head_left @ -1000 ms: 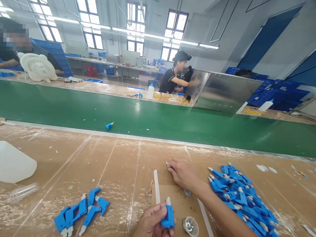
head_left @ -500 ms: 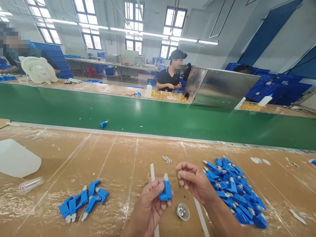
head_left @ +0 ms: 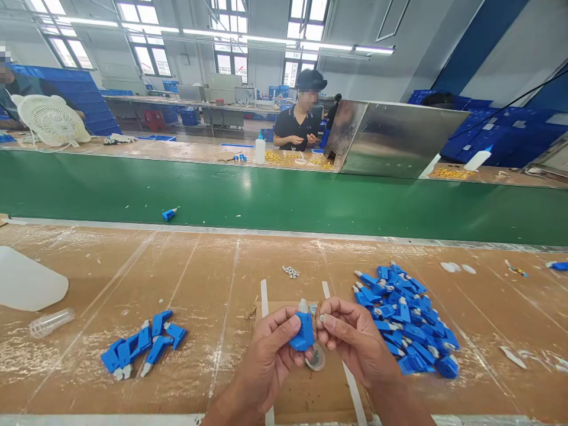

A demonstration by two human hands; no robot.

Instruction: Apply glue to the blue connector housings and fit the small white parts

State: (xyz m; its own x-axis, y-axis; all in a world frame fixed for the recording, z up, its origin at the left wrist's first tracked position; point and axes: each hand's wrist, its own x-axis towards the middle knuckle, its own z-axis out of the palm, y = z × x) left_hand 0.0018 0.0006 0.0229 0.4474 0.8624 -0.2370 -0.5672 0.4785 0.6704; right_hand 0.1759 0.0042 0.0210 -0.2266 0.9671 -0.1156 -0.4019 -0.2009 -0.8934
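Observation:
My left hand (head_left: pixel 273 346) is closed around a blue plastic part (head_left: pixel 303 332) with a pale tip that points up. Close to its right side, my right hand (head_left: pixel 357 337) pinches something tiny between thumb and forefinger, too small to make out. A small clear cup (head_left: pixel 316 360) stands partly hidden behind my hands. To the right lies a large heap of similar blue parts (head_left: pixel 408 322); a smaller group of blue parts (head_left: pixel 144 344) rests on the left. Beyond my hands is a little cluster of small greyish pieces (head_left: pixel 290 272).
A green conveyor belt (head_left: pixel 266 198) crosses behind the brown work table (head_left: pixel 177 272), with one blue piece (head_left: pixel 169 214) on it. At the left are a white container (head_left: pixel 29 281) and a clear tube (head_left: pixel 52 323). Across the belt sit a person (head_left: pixel 299 121), a fan (head_left: pixel 51 120) and a metal panel (head_left: pixel 399 139).
My right hand has come down and left, bringing its fingertips beside the blue part in my left hand. The view has tilted slightly, and the cup is now partly covered.

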